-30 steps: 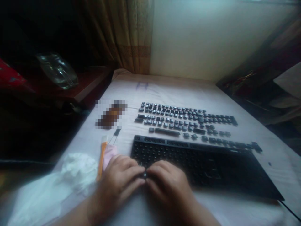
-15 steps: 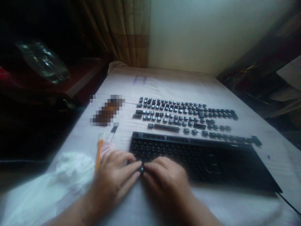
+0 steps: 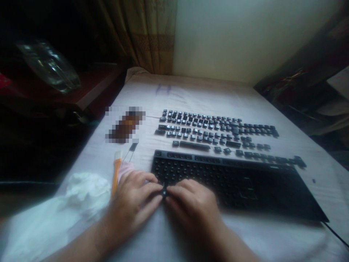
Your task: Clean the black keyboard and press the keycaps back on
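Observation:
A black keyboard frame [image 3: 234, 182] with its keycaps removed lies on a white cloth. Behind it, the loose black keycaps [image 3: 215, 133] are laid out in rows. My left hand [image 3: 135, 203] and my right hand [image 3: 192, 205] meet at the keyboard's near left corner. Their fingertips pinch one small black keycap [image 3: 164, 191] between them, over the frame's front edge.
An orange-handled brush [image 3: 116, 173] and a pink cloth [image 3: 124, 169] lie left of the keyboard, with crumpled white tissue [image 3: 87, 191] nearer me. A blurred-out brown object [image 3: 125, 125] lies further back. A clear glass vessel [image 3: 49, 65] stands on a dark side table. A cable [image 3: 336, 234] leaves the keyboard's right.
Both hands have stayed pinched together on the keycap, shifting slightly forward onto the keyboard's front left edge. The view has tilted a little.

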Available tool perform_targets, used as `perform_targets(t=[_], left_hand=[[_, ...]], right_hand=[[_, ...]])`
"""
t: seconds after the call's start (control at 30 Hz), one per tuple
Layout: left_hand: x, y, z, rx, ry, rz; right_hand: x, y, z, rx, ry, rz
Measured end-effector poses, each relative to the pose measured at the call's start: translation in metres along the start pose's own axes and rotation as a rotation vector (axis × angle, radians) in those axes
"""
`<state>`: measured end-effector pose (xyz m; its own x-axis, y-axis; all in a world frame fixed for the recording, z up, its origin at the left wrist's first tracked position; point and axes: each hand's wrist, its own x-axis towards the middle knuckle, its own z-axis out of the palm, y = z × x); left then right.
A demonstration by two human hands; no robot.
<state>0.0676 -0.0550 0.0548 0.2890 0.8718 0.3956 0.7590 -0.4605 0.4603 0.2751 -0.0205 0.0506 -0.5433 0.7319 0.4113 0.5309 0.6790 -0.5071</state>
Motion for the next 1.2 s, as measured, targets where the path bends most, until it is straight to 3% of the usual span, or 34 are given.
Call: perform_targets(t=[0.53, 0.73, 1.2], left_hand=[[0.0005, -0.0007, -0.0008, -0.013, -0.031, -0.003], [0.0008, -0.0023, -0.0003, -0.02, -0.04, -0.009], [0.001, -0.0029, 0.0018, -0.108, -0.064, -0.079]], right_hand=[[-0.0011, -0.0011, -0.0002, -0.028, 0.011, -0.021], [-0.0047, 0.0038, -0.0012, -0.002, 0.105, -0.087], [-0.0023, 0.0028, -0.0009, -0.045, 0.105, -0.175]])
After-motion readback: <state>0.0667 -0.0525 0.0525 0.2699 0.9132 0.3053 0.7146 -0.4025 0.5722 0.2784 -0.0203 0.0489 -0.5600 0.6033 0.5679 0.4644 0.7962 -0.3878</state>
